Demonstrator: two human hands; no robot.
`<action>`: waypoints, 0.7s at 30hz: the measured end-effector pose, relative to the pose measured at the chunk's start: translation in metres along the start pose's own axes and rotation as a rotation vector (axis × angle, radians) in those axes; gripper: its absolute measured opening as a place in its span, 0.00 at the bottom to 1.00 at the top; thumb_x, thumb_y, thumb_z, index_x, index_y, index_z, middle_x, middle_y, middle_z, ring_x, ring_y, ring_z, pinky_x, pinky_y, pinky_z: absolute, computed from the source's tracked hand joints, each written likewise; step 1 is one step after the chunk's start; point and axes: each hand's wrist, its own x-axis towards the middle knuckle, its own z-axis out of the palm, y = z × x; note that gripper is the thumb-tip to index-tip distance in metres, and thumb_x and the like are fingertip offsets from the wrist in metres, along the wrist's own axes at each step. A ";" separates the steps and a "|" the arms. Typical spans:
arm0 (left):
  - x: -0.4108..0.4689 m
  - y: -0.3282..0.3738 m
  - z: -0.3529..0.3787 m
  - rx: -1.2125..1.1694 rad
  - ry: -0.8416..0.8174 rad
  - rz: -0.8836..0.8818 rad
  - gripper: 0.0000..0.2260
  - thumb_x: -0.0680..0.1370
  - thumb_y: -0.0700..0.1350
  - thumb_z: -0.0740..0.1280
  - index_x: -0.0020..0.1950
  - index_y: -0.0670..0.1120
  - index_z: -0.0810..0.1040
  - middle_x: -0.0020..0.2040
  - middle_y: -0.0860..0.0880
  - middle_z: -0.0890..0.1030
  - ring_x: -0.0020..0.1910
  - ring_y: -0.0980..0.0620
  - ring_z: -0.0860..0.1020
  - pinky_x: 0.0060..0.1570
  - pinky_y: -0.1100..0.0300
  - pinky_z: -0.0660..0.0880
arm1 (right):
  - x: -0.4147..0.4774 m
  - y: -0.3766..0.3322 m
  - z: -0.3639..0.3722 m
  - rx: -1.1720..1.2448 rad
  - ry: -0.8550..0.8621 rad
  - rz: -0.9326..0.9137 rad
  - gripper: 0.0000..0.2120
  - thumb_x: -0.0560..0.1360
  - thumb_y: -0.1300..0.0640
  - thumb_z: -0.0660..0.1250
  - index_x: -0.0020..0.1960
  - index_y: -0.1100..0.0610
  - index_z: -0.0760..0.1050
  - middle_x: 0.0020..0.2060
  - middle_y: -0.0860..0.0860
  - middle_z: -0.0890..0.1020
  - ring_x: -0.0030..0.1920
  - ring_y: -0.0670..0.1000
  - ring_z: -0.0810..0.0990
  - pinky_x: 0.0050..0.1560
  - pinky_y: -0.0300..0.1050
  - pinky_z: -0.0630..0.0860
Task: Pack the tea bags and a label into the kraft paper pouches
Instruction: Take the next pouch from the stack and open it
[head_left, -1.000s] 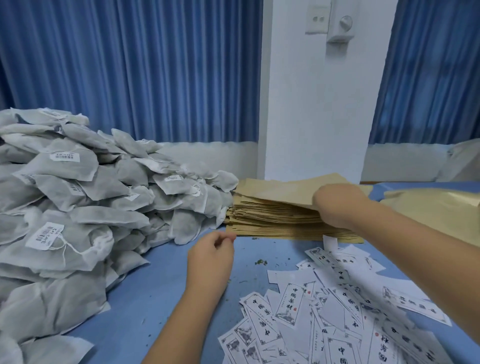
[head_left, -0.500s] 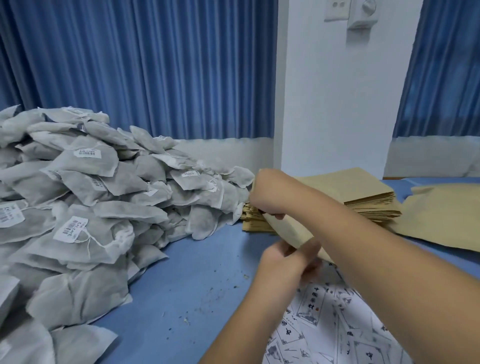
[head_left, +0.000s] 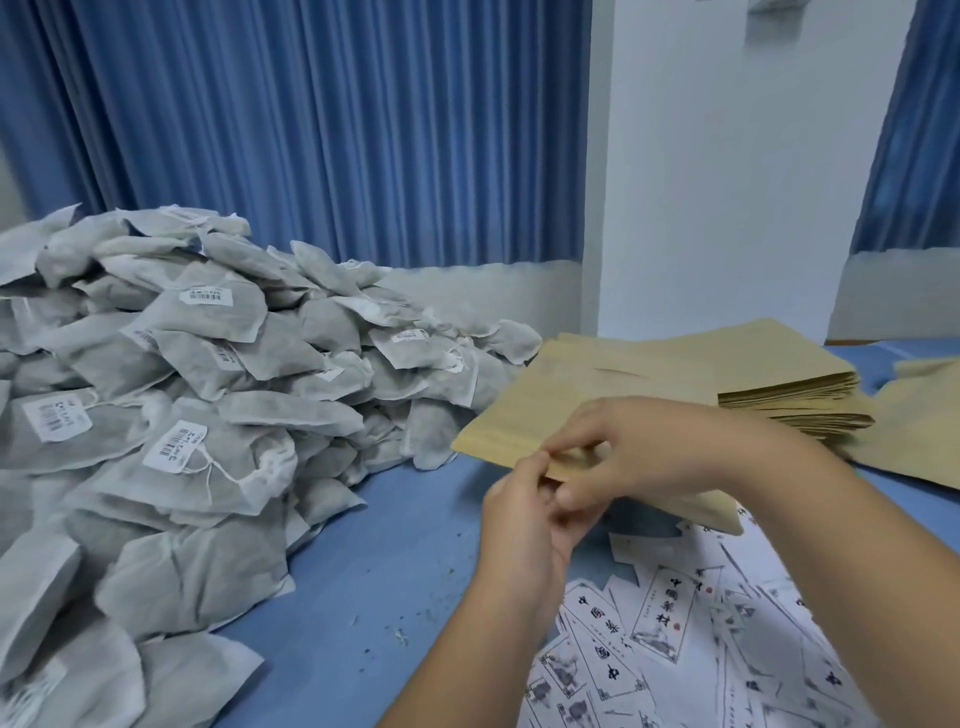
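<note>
A flat kraft paper pouch (head_left: 545, 410) hangs above the blue table, in front of the pouch stack (head_left: 789, 395). My right hand (head_left: 639, 447) pinches its near edge from above, and my left hand (head_left: 524, 514) pinches the same edge from below. A big heap of grey tea bags (head_left: 208, 415) with white barcode tags fills the left side. White printed labels (head_left: 670, 639) lie scattered at the lower right, partly under my right forearm.
Blue table top (head_left: 384, 587) with small tea crumbs runs between the heap and the labels. More loose kraft pouches (head_left: 919, 431) lie at the far right. A white pillar (head_left: 727, 182) and blue curtains stand behind the table.
My right hand lifted one pouch off the stack and brought it toward me. My left hand rose from the table to meet it, and both now pinch its edge.
</note>
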 end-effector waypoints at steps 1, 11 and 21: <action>0.000 0.000 0.000 0.004 -0.011 -0.002 0.14 0.82 0.41 0.57 0.50 0.37 0.81 0.48 0.39 0.84 0.46 0.47 0.84 0.48 0.50 0.81 | 0.000 0.002 0.000 -0.011 -0.004 -0.004 0.13 0.70 0.43 0.72 0.54 0.39 0.79 0.49 0.45 0.81 0.53 0.47 0.78 0.59 0.48 0.73; -0.007 -0.004 -0.003 0.065 -0.150 0.074 0.24 0.74 0.52 0.69 0.59 0.34 0.77 0.56 0.40 0.82 0.57 0.45 0.81 0.51 0.58 0.79 | -0.007 0.029 -0.011 0.304 -0.018 -0.074 0.10 0.71 0.45 0.73 0.51 0.35 0.81 0.49 0.40 0.84 0.52 0.38 0.80 0.60 0.40 0.71; -0.006 -0.004 -0.005 0.122 -0.151 0.056 0.17 0.75 0.47 0.69 0.59 0.38 0.79 0.55 0.41 0.83 0.56 0.46 0.82 0.48 0.60 0.79 | -0.009 0.035 -0.012 0.447 -0.012 -0.038 0.13 0.71 0.51 0.74 0.55 0.46 0.82 0.46 0.39 0.85 0.52 0.38 0.81 0.59 0.37 0.71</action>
